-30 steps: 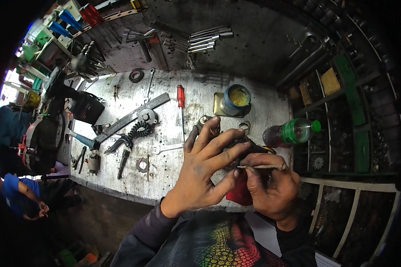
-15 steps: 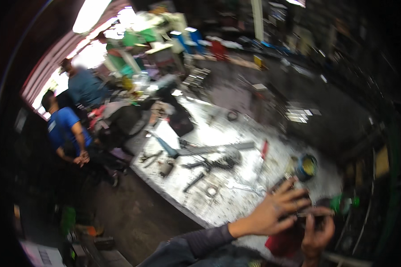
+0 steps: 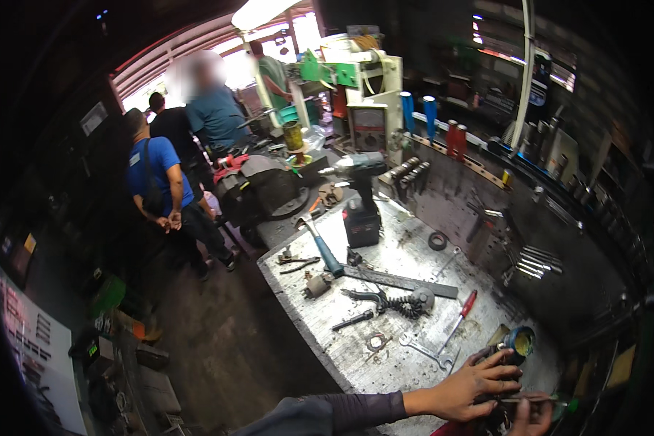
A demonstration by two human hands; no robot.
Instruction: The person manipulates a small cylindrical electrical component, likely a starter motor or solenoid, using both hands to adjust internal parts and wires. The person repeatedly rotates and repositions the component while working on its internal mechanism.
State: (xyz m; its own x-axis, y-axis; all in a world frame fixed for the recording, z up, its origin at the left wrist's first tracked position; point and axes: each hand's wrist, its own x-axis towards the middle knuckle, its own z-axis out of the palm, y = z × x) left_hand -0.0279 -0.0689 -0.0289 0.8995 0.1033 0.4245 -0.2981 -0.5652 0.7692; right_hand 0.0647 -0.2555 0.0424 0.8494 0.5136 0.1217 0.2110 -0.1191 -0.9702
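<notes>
Dark, irregular part [image 3: 498,418]: mostly covered, near the blue-rimmed round jar [image 3: 520,341]. Slender, pale, straight rod [image 3: 512,400]: crosswise, on the jar's near side.

Dim mechanical workshop, scuffed workbench [image 3: 407,251], cordless power tool [image 3: 360,218], screwdriver [image 3: 469,301], wall-hung wrenches [image 3: 534,263], perhaps a vise [image 3: 270,185]

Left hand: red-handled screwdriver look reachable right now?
Probably yes: the red-handled screwdriver lies uncovered on the bench beyond the left hand. That hand is over a dark part, so it would likely have to come off first.
</notes>
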